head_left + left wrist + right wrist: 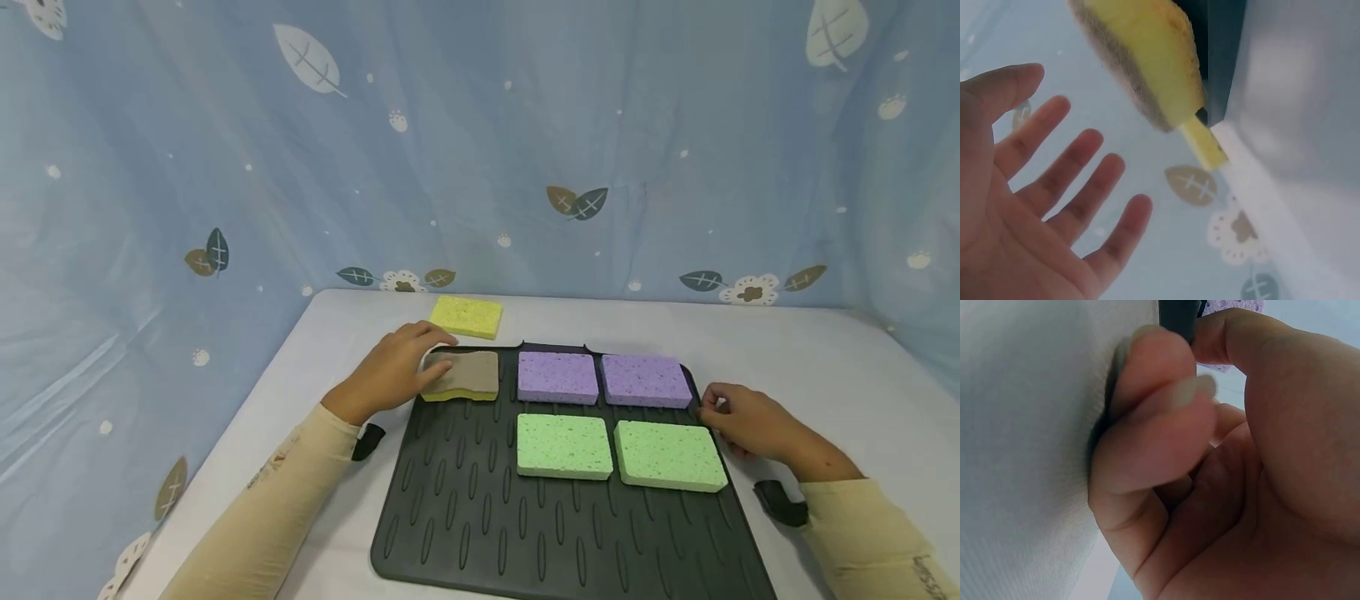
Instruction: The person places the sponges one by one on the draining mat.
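Left hand (390, 372) lies open beside the scouring sponge (461, 375); right hand (750, 421), curled, holds nothing. Risk: a careless nudge displaces the sponge off the mat (480, 500).

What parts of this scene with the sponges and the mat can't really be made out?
- Head view: the left hand covers the near end of the brown-topped sponge; whether it touches it is unclear.
- Head view: the mat is cut off by the bottom edge.
- Right wrist view: the right hand fills the frame; only a sliver of a purple sponge shows.
- Left wrist view: the yellow sponge is mostly hidden behind the nearer sponge.
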`<state>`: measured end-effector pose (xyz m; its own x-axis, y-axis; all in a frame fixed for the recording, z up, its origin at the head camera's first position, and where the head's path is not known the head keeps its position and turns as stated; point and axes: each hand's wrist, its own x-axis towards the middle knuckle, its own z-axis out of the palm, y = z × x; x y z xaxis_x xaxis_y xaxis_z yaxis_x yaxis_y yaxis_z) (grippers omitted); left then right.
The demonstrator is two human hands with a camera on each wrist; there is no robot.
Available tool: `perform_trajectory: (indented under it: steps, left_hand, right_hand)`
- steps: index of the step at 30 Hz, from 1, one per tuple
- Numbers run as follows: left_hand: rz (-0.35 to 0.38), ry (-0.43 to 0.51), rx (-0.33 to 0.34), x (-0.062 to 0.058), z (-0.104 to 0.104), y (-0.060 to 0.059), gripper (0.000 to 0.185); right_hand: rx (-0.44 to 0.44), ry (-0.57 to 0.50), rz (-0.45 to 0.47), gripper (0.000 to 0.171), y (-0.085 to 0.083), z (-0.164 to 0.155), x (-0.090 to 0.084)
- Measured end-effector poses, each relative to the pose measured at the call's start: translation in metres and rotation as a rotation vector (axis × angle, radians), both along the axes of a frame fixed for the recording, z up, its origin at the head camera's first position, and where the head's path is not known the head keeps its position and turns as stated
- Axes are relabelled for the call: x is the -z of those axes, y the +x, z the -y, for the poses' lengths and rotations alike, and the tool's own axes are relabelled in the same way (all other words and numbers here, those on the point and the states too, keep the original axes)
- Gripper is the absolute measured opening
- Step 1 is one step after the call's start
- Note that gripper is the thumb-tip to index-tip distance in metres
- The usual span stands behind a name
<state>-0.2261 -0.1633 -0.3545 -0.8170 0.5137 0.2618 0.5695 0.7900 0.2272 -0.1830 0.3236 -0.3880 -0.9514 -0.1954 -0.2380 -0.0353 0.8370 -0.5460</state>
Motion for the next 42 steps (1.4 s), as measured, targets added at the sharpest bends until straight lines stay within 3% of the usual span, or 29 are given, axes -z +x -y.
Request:
perform_trajectory:
  steps: [10,18,34,42]
  left_hand:
    - [0.029,-0.111,-0.007,-0.013,-0.01,-0.023,0.039]
    - [0.051,-0.216,-0.005,-0.016,-0.015,-0.049,0.041]
    - [0.318,-0.264,-0.093,-0.002,-0.012,-0.093,0.057]
    - [0.37,-0.291,-0.076,-0.006,-0.015,-0.104,0.061]
  right_hand:
    - [0.009,0.022,-0.01,0.011,0.001,-0.004,0.005]
    - [0.006,0.011,-0.001,0.011,0.0,-0.002,0.005]
    - [0.004,-0.015,0.029,0.01,-0.003,-0.001,0.001]
    - [0.004,-0.027,0.012,0.011,-0.001,-0.001,0.001]
